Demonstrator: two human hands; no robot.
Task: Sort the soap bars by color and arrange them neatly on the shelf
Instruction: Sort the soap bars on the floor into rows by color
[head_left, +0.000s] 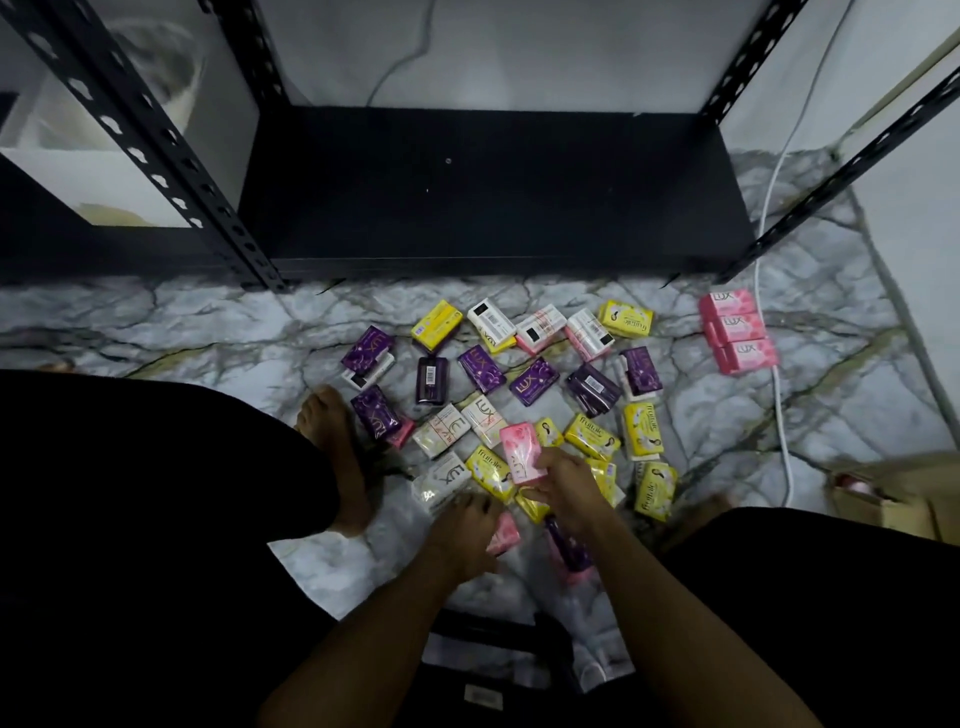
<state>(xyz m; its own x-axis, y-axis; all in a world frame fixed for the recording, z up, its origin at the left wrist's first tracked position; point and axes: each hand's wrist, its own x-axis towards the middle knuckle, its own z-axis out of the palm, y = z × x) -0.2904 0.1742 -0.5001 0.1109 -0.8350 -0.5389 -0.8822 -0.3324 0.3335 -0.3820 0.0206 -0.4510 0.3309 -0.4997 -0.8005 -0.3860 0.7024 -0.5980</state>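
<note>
My right hand (563, 480) pinches a pink Lux bar (523, 451) above the yellow bars; my left hand (467, 525) seems to touch another pink bar (503, 535). A loose pinch could drop it back among the mixed colours.

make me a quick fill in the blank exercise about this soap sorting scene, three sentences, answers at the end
1. The right hand holds a soap bar whose wrapper is ____.
2. The neat stack near the white cable holds ____ pink bars.
3. The black shelf board has ____ soap bars on it.

Missing words: pink; three; no
</note>
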